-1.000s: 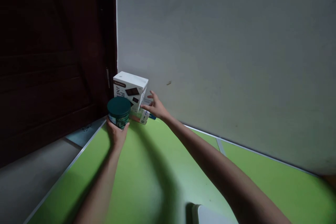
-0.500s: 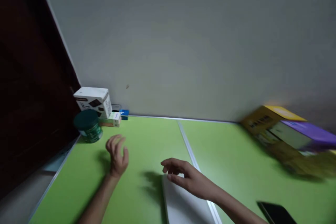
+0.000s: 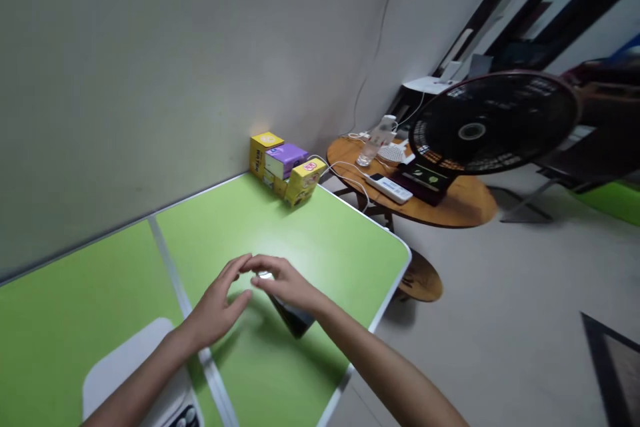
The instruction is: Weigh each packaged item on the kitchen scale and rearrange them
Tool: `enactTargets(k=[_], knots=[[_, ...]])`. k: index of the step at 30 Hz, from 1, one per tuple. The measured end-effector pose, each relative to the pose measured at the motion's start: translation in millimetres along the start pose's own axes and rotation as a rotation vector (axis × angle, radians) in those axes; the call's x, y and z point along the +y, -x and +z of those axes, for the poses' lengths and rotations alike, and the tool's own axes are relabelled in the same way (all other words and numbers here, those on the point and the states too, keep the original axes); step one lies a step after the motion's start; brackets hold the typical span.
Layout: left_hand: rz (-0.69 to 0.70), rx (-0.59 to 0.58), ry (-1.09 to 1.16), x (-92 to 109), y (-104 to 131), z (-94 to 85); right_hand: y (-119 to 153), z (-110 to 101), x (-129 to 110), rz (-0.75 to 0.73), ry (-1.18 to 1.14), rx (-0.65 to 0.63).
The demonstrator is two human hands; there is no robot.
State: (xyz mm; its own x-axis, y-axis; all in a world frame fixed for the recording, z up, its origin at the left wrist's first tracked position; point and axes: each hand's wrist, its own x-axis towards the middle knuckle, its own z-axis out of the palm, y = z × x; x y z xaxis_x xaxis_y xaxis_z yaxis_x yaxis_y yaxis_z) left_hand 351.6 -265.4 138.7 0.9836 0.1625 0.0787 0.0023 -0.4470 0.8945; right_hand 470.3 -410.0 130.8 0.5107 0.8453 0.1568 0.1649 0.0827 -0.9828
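Note:
Above the green table (image 3: 210, 213), my left hand (image 3: 220, 303) has its fingers apart from the thumb and nothing between them. My right hand (image 3: 283, 283) curves over the far end of a dark phone (image 3: 295, 317); its thumb and fingers are apart. The fingertips of both hands come close together, and whether they touch is hard to tell. The phone slants beneath my right hand, partly hidden by it. Under my left forearm lies a white, round-cornered object (image 3: 127, 353) with dark round parts at its lower edge.
Yellow boxes (image 3: 306, 180) and a purple box (image 3: 286, 159) stand by the wall. Past the table's right edge, a round wooden table (image 3: 465, 203) holds a bottle (image 3: 375, 141), a power strip (image 3: 390, 188) and cables. A black fan (image 3: 495, 123) stands at the right.
The view has swung right, bringing the fan and wooden table into sight, while the green tub and white box have left it. My hands have drawn together, with my right hand now over the phone.

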Motion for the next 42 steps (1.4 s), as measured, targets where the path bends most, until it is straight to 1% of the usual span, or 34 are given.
enactTargets(k=[3, 5, 6, 8, 10, 11, 13, 15, 17, 19, 20, 22, 24, 26, 29, 32, 34, 36, 38, 40, 42], knots=[[-0.041, -0.031, 0.115, -1.7, -77.8, 41.6, -15.3, -72.6, 41.1, 0.129, 0.018, 0.440], [-0.072, 0.014, 0.169, -3.2, -131.6, 64.2, -34.9, -123.9, 63.7, 0.157, 0.069, 0.640], [-0.087, 0.052, 0.196, -4.0, -157.0, 73.7, -46.1, -148.8, 72.3, 0.167, 0.095, 0.723], [-0.089, 0.099, 0.216, -6.1, -201.5, 89.3, -68.6, -193.7, 83.5, 0.183, 0.145, 0.842], [-0.082, 0.135, 0.221, -9.8, -235.0, 99.9, -88.4, -227.5, 88.4, 0.190, 0.182, 0.890], [-0.079, 0.150, 0.225, -12.0, -247.5, 103.3, -96.3, -239.1, 89.3, 0.190, 0.193, 0.889], [-0.072, 0.168, 0.235, -16.5, -264.6, 106.1, -106.2, -251.3, 89.5, 0.184, 0.207, 0.849], [-0.067, 0.172, 0.245, -19.8, -272.2, 104.0, -106.5, -250.6, 88.1, 0.172, 0.223, 0.795], [-0.071, 0.178, 0.241, -21.7, -270.4, 97.8, -96.9, -241.2, 84.8, 0.158, 0.245, 0.742], [-0.077, 0.191, 0.213, -22.3, -258.2, 88.2, -80.4, -227.1, 78.4, 0.143, 0.260, 0.667], [-0.080, 0.195, 0.191, -22.3, -248.0, 82.1, -71.1, -218.9, 73.6, 0.138, 0.260, 0.614], [-0.080, 0.183, 0.146, -20.7, -219.6, 66.4, -53.8, -199.9, 59.9, 0.140, 0.246, 0.491], [-0.080, 0.154, 0.114, -15.7, -181.7, 44.1, -40.6, -175.6, 39.8, 0.143, 0.223, 0.354], [-0.072, 0.126, 0.067, -5.4, -135.9, 14.5, -32.2, -144.1, 14.0, 0.120, 0.241, 0.225], [-0.067, 0.098, -0.068, 19.4, -56.1, -39.2, -25.5, -84.3, -27.9, 0.028, 0.329, 0.067], [-0.123, 0.147, -0.165, 45.1, 26.8, -88.8, -22.4, -19.0, -58.8, -0.058, 0.374, -0.068], [-0.181, 0.209, -0.191, 54.4, 76.9, -112.3, -21.9, 22.2, -68.0, -0.097, 0.383, -0.168], [-0.239, 0.278, -0.194, 53.3, 118.6, -126.8, -22.5, 58.9, -68.9, -0.126, 0.376, -0.266], [-0.277, 0.343, -0.183, 42.1, 150.1, -133.3, -24.1, 89.2, -64.5, -0.131, 0.356, -0.344], [-0.298, 0.385, -0.168, 24.7, 171.4, -133.4, -25.8, 111.6, -58.0, -0.098, 0.358, -0.400], [-0.307, 0.402, -0.155, 6.7, 184.4, -129.2, -27.0, 125.8, -51.5, -0.047, 0.403, -0.439]])
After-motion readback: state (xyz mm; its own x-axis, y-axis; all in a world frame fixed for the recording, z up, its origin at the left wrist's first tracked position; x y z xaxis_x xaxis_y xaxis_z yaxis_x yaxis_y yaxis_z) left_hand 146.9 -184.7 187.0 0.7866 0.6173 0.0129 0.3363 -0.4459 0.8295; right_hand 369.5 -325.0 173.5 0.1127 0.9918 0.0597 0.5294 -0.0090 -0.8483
